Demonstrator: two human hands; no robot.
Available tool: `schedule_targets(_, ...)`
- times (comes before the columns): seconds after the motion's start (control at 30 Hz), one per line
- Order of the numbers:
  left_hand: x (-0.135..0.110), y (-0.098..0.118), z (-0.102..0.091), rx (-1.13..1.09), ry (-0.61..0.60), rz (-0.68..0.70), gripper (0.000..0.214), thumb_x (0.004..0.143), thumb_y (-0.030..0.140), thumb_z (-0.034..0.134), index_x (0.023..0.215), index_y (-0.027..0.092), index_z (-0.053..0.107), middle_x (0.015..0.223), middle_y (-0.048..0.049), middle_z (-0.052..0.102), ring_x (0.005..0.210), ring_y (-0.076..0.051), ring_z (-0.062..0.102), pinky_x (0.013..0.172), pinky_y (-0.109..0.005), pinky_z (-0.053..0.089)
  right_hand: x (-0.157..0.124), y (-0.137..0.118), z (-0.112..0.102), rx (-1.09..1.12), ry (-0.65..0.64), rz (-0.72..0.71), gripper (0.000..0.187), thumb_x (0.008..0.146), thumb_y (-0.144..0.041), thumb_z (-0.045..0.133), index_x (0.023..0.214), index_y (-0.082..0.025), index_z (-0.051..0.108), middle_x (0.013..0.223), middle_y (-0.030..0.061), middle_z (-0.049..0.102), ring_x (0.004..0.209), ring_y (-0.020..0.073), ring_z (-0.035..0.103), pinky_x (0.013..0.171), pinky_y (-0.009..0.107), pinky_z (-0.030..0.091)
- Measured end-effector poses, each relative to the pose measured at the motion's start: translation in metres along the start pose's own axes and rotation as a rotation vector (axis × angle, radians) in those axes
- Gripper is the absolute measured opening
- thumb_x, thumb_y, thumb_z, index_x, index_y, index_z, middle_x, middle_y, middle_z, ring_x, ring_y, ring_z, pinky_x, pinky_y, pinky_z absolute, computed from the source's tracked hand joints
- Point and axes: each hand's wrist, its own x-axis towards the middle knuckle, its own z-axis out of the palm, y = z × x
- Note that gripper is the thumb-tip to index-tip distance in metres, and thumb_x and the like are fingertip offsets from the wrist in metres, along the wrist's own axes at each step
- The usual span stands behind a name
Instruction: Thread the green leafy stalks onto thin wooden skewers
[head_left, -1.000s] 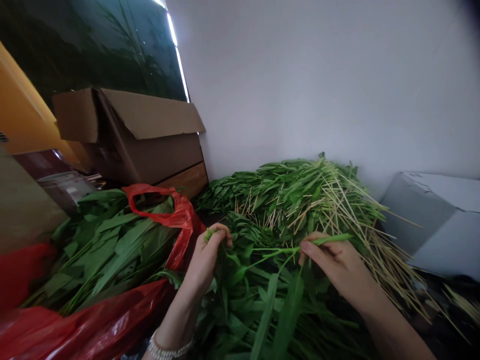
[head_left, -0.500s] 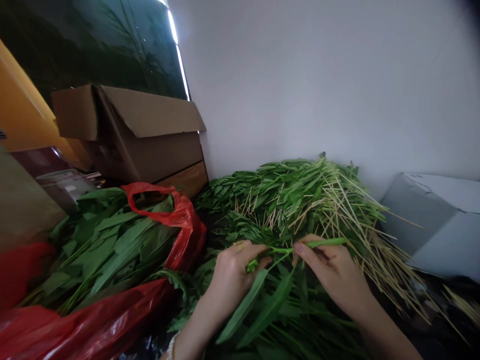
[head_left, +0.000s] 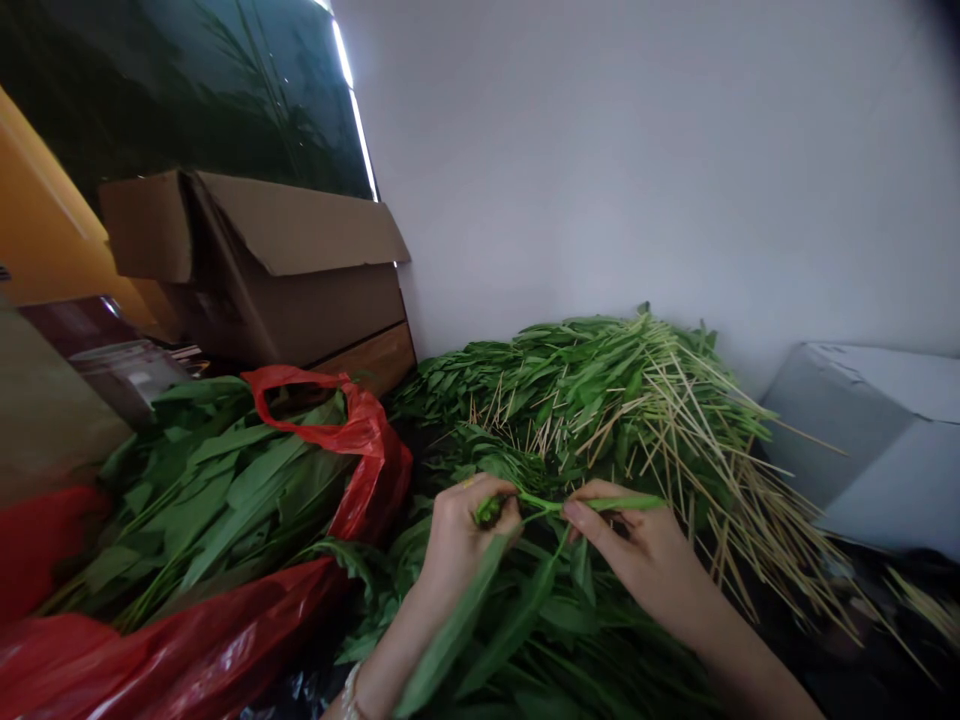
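My left hand (head_left: pixel 465 525) is closed around the leafy end of a green stem (head_left: pixel 551 503), with long leaves hanging down below it. My right hand (head_left: pixel 634 545) pinches the same green stem at its other end, thumb and forefinger pressed together. Both hands hover just above a heap of green leafy stalks (head_left: pixel 540 620) in front of me. Behind them rises a larger pile of greens with pale straw-coloured stems (head_left: pixel 645 400).
A red plastic bag (head_left: pixel 352 440) full of broad green leaves lies to the left. An open cardboard box (head_left: pixel 285 270) stands behind it. A grey box (head_left: pixel 877 440) sits at the right by the white wall.
My left hand left the heap at the left and came right to grasp the stem held by my right hand. Both hands have since drawn closer together and slightly left.
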Motion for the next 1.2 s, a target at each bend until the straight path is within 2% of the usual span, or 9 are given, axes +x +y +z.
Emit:
schedule_targets(0.13,0.009,-0.016,-0.016,-0.217,0.189,-0.35,0.017,0.08,0.023,0.051,0.07,0.016,0.063,0.053,0.0037,0.052,0.05,-0.011,0.046,0.05,-0.02,0.035,-0.002,0.003,-0.011,0.015,0.064,0.013,0.035,0.091,-0.046,0.049,0.074,-0.02,0.064,0.072,0.0017,0.062,0.069,0.0172,0.059,0.06,0.026,0.044)
schedule_targets(0.2,0.014,-0.023,-0.028,-0.233,0.261,-0.392,0.019,0.082,0.028,0.052,0.073,0.017,0.064,0.057,0.0035,0.052,0.055,-0.011,0.048,0.053,-0.02,0.036,-0.002,0.003,-0.017,-0.009,0.058,0.008,0.034,0.091,-0.045,0.05,0.074,-0.02,0.065,0.073,0.002,0.063,0.071,0.0175,0.059,0.061,0.027,0.045)
schedule_targets(0.33,0.023,-0.018,-0.043,-0.23,0.222,-0.24,0.02,0.088,0.029,0.05,0.077,0.018,0.062,0.093,-0.0032,0.064,0.091,-0.016,0.058,0.079,-0.022,0.043,0.0,0.0,-0.014,-0.012,-0.07,-0.008,0.029,0.09,-0.042,0.051,0.076,-0.021,0.065,0.073,0.0002,0.062,0.07,0.016,0.058,0.063,0.026,0.044)
schedule_targets(0.47,0.023,-0.001,-0.037,-0.257,-0.044,-0.219,0.021,0.093,0.032,0.047,0.087,0.018,0.061,0.078,-0.001,0.063,0.075,-0.015,0.058,0.073,-0.024,0.045,0.004,0.002,-0.005,0.0,-0.138,-0.008,0.027,0.091,-0.04,0.051,0.079,-0.02,0.065,0.076,0.0003,0.062,0.073,0.0165,0.058,0.064,0.027,0.043)
schedule_targets(0.6,0.014,0.008,-0.023,-0.145,-0.368,-0.073,0.017,0.083,0.031,0.067,0.095,0.019,0.07,0.089,-0.0035,0.065,0.084,-0.017,0.06,0.078,-0.026,0.045,0.005,0.005,-0.003,-0.015,-0.125,-0.007,0.027,0.09,-0.04,0.052,0.08,-0.02,0.066,0.075,0.0002,0.062,0.071,0.0164,0.058,0.064,0.027,0.044)
schedule_targets(0.7,0.009,0.008,-0.016,-0.129,-0.477,-0.009,0.014,0.084,0.03,0.067,0.09,0.019,0.072,0.088,-0.0042,0.064,0.082,-0.016,0.06,0.076,-0.025,0.045,0.006,0.006,-0.003,-0.008,-0.143,-0.021,0.027,0.09,-0.038,0.052,0.078,-0.02,0.067,0.072,0.0001,0.062,0.069,0.016,0.058,0.063,0.027,0.045)
schedule_targets(0.93,0.006,0.008,-0.016,-0.032,-0.493,0.003,0.018,0.091,0.025,0.055,0.098,0.02,0.071,0.088,-0.0049,0.07,0.082,-0.017,0.063,0.075,-0.024,0.045,0.005,0.009,-0.007,0.272,-0.028,0.061,0.024,0.086,-0.04,0.06,0.099,-0.02,0.065,0.077,0.0011,0.066,0.072,0.0157,0.064,0.069,0.028,0.051)
schedule_targets(1.1,0.003,0.002,-0.01,0.099,-0.404,0.102,0.021,0.086,0.016,0.053,0.095,0.019,0.072,0.079,-0.0055,0.067,0.074,-0.017,0.06,0.071,-0.026,0.044,0.004,0.01,-0.011,0.162,-0.032,0.071,0.021,0.087,-0.039,0.06,0.092,-0.021,0.068,0.075,0.0008,0.068,0.071,0.015,0.064,0.065,0.026,0.049)
schedule_targets(1.2,0.002,-0.002,-0.004,0.111,-0.305,0.071,0.023,0.078,0.01,0.052,0.085,0.018,0.073,0.072,-0.0042,0.065,0.069,-0.016,0.058,0.068,-0.025,0.043,0.005,0.007,-0.008,0.112,-0.037,0.055,0.019,0.086,-0.037,0.06,0.091,-0.021,0.07,0.075,0.0009,0.07,0.07,0.0158,0.065,0.065,0.027,0.049)
